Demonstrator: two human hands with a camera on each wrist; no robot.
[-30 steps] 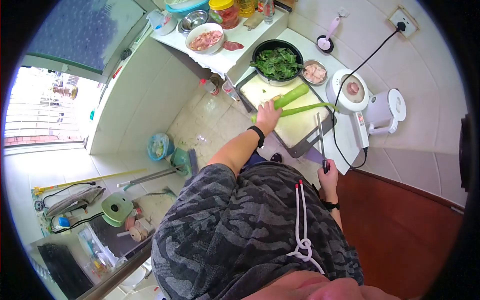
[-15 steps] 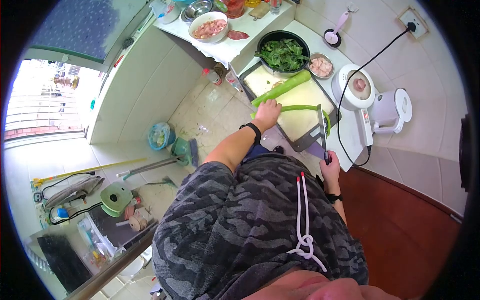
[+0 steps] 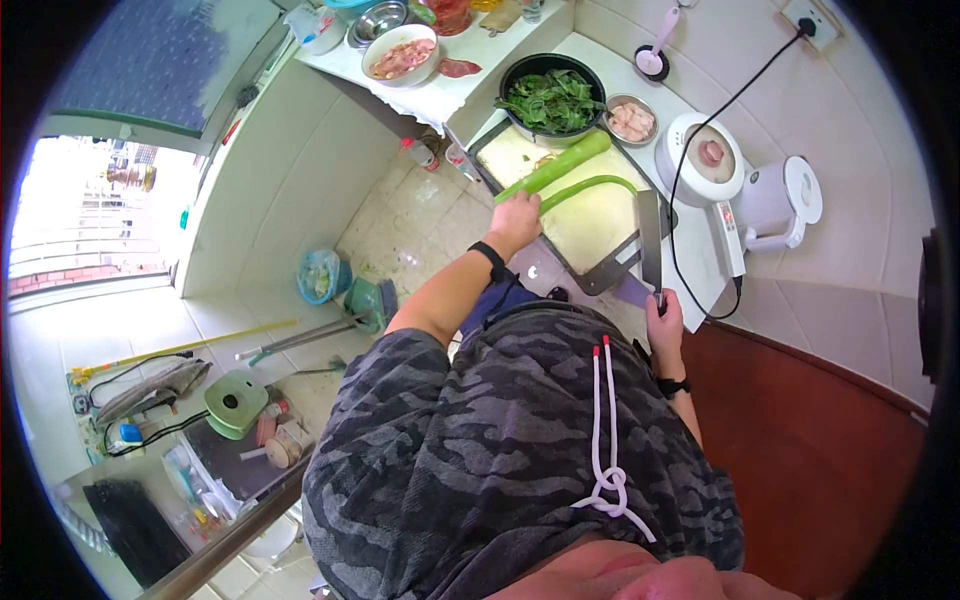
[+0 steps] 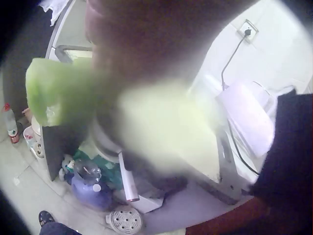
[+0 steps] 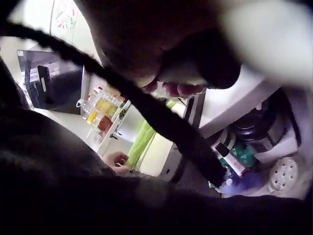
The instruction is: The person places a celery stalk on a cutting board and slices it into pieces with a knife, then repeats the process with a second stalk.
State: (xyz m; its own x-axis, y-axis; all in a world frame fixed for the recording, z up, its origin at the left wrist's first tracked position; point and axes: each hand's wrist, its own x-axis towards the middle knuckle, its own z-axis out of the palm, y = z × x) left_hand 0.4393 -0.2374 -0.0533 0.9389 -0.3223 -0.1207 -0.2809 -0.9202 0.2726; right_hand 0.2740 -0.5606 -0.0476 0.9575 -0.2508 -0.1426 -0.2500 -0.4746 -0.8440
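Observation:
Over the pale cutting board, my left hand grips the near end of a thick peeled green celtuce stem. A thinner green strip runs out from beside the same hand and arches toward the right edge of the board. In the left wrist view the cut end of the celtuce stem sticks out past the blurred hand. My right hand holds a broad kitchen knife by its dark handle. Its blade points away from me, beside the strip's far end.
Behind the board stand a black pot of green leaves and a bowl of pale meat pieces. To the right are a white rice cooker, a kettle and a hanging black cord. A bowl of sliced meat sits at back left.
The knife has come against the strip's right part and turned, so its broad side shows. The strip has gone from nearly straight to arched. My left hand has shifted a little left.

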